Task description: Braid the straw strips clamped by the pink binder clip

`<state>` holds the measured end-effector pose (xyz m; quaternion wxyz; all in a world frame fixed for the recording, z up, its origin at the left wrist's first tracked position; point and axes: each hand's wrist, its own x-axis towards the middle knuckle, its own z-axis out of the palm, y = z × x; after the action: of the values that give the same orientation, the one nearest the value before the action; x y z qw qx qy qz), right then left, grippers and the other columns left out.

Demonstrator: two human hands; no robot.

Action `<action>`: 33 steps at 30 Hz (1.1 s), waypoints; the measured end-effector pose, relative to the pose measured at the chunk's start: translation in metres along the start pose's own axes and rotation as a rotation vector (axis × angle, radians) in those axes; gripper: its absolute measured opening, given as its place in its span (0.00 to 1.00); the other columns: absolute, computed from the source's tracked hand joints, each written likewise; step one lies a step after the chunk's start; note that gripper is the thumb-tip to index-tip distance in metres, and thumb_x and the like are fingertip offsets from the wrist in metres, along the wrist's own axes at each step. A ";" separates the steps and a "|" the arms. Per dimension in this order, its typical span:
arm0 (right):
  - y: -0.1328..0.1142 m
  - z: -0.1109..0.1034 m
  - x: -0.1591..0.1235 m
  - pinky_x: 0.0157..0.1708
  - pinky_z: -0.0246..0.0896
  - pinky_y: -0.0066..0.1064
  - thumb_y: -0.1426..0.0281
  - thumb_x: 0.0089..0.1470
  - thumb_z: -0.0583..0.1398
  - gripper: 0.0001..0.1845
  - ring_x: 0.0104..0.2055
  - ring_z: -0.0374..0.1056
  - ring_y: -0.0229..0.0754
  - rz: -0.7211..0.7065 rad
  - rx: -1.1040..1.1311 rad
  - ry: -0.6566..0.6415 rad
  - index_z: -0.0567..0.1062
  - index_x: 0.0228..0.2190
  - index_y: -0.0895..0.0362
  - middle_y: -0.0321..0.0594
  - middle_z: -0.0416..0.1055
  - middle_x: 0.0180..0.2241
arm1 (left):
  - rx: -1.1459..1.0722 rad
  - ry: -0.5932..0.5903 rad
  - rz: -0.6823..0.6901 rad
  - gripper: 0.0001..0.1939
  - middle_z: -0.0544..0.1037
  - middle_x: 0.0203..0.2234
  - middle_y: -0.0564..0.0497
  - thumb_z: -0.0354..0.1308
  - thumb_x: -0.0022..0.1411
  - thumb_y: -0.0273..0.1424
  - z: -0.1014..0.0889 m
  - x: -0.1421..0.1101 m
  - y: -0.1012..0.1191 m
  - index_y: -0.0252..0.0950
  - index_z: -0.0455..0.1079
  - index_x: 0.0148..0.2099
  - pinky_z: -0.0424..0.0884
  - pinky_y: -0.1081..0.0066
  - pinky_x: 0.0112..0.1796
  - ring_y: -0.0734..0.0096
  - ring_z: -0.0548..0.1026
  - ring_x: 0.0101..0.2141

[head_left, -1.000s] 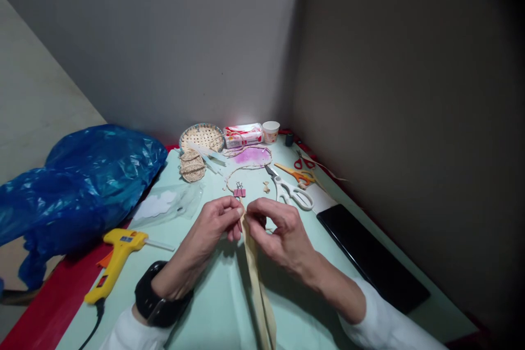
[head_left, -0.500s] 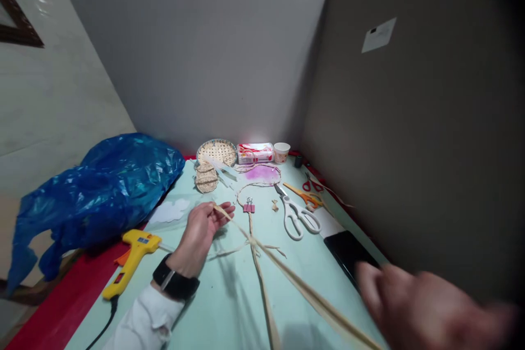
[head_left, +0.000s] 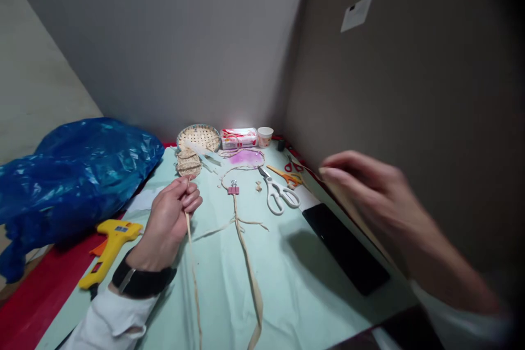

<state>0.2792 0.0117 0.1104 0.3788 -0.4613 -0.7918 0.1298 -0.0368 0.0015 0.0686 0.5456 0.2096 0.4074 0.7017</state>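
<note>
My left hand [head_left: 174, 208] is closed around a thin raffia strand [head_left: 192, 273] that hangs from the fingers toward the table's near edge. To the right, my right hand [head_left: 365, 186] is raised and slightly blurred, thumb and fingertips pinched on a pale raffia strip [head_left: 369, 232] that runs down beside the forearm. Between the hands lies a knotted raffia cord [head_left: 249, 262], its short side ends spread out. A pink binder clip [head_left: 233, 190] grips its upper part on the table, where the cord curves on toward a purple-stained patch [head_left: 246, 158].
On the left are a yellow glue gun [head_left: 110, 246] and a blue plastic bag [head_left: 82, 175]. White scissors [head_left: 281, 194], orange scissors [head_left: 289, 176] and a black phone [head_left: 344, 249] lie right. Behind stand a woven basket [head_left: 199, 136], a woven piece [head_left: 188, 163] and a paper cup [head_left: 264, 136].
The strand stretched between my hands across the cord no longer crosses it. My right hand has risen up and away from the near right, and my left fingers have closed. The view has shifted.
</note>
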 end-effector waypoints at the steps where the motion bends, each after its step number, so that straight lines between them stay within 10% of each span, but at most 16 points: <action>1: 0.011 0.010 0.009 0.34 0.62 0.29 0.66 0.62 0.54 0.10 0.35 0.68 0.41 -0.009 -0.042 -0.061 0.74 0.38 0.57 0.42 0.73 0.36 | 0.017 -0.025 -0.003 0.13 0.59 0.16 0.57 0.46 0.60 0.15 0.003 -0.005 -0.003 0.31 0.62 0.26 0.50 0.82 0.13 0.85 0.54 0.13; 7: 0.011 0.064 0.022 0.44 0.56 0.42 0.77 0.57 0.54 0.14 0.47 0.64 0.55 0.037 -0.545 -0.123 0.73 0.44 0.63 0.57 0.70 0.46 | 0.064 -0.007 -0.025 0.05 0.68 0.22 0.51 0.52 0.59 0.18 0.013 -0.026 -0.025 0.30 0.66 0.32 0.65 0.80 0.20 0.80 0.65 0.20; 12: -0.047 0.101 -0.001 0.39 0.60 0.31 0.69 0.61 0.55 0.11 0.40 0.69 0.42 -0.038 0.205 -0.334 0.68 0.44 0.57 0.44 0.74 0.41 | 0.094 -0.040 -0.056 0.01 0.74 0.30 0.48 0.57 0.58 0.22 0.028 -0.044 -0.041 0.31 0.69 0.33 0.73 0.74 0.35 0.71 0.74 0.33; 18: -0.048 0.130 -0.008 0.32 0.59 0.26 0.69 0.63 0.52 0.09 0.31 0.68 0.36 0.122 0.617 -0.435 0.65 0.44 0.56 0.34 0.73 0.28 | 0.299 -0.042 0.030 0.05 0.72 0.29 0.54 0.59 0.58 0.30 0.031 -0.057 -0.044 0.35 0.67 0.36 0.68 0.77 0.33 0.76 0.69 0.31; 29: -0.041 0.122 -0.013 0.26 0.46 0.29 0.76 0.60 0.51 0.11 0.32 0.62 0.39 -0.342 -0.096 -0.241 0.65 0.44 0.55 0.39 0.68 0.35 | 0.703 -0.038 0.146 0.09 0.71 0.22 0.56 0.58 0.60 0.37 0.019 -0.047 -0.046 0.36 0.66 0.35 0.64 0.73 0.31 0.74 0.69 0.26; 33: -0.032 0.126 -0.006 0.25 0.42 0.31 0.74 0.61 0.51 0.08 0.32 0.63 0.38 -0.294 -0.197 -0.228 0.68 0.39 0.54 0.38 0.68 0.34 | 0.823 -0.103 0.193 0.10 0.73 0.26 0.54 0.55 0.61 0.39 0.015 -0.034 -0.039 0.37 0.67 0.38 0.64 0.70 0.31 0.70 0.69 0.27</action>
<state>0.1705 0.0078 0.0398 0.2545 -0.3579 -0.8972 0.0464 0.0079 -0.0224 0.0513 0.3679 0.4819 0.6041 0.5171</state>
